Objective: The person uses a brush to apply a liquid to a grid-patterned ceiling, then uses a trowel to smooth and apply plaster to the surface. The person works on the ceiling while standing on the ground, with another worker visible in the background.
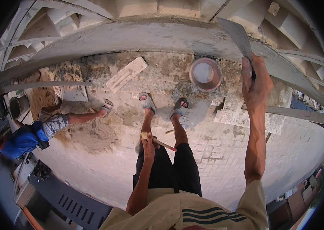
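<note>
My right hand [257, 82] is raised at the upper right, its fingers closed round the handle of a trowel [238, 38]. The trowel's grey metal blade points up and left, in front of the concrete ledge; I cannot tell whether it touches. Lower down, in front of my dark shorts, my left hand [149, 148] is closed on a thin stick-like tool [164, 145] with a red tip. A pale, rounded end [144, 135] shows beside its fingers; what kind of tool this is stays unclear.
A round bucket [216, 85] with pale contents stands below the concrete wall [162, 36]. Left of it lies a pale board [127, 73]. Sand [97, 132] is spread near another person [28, 140] in blue at the far left. Planks [246, 122] lie at the right.
</note>
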`<state>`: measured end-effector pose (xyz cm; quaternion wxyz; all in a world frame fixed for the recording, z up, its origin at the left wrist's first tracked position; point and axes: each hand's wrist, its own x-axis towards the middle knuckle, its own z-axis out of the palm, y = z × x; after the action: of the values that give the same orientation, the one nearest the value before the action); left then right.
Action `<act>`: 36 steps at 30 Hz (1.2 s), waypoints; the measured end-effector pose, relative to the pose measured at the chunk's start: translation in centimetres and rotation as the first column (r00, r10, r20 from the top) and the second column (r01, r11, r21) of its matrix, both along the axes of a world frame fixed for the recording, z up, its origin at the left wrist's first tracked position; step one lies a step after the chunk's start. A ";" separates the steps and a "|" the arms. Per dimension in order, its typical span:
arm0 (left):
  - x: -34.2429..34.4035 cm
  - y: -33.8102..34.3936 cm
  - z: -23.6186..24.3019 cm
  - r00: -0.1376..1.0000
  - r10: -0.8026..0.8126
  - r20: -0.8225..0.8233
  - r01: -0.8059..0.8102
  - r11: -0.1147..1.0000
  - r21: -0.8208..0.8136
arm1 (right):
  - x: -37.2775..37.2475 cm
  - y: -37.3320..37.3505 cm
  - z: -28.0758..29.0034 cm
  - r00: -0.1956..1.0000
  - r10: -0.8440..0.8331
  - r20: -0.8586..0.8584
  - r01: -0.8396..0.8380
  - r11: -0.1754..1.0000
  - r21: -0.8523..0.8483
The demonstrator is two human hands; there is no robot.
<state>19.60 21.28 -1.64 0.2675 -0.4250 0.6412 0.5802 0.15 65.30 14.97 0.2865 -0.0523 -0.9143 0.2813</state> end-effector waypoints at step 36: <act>-1.3 -2.7 0.1 0.998 -0.067 0.005 0.066 0.991 0.114 | 1.6 -10.4 -3.1 0.955 -0.256 0.149 0.279 0.947 -0.160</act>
<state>18.34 18.59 -1.53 0.3135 -0.3900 0.6198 0.6045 1.73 54.92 11.90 0.2577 -0.2195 -0.8859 0.3172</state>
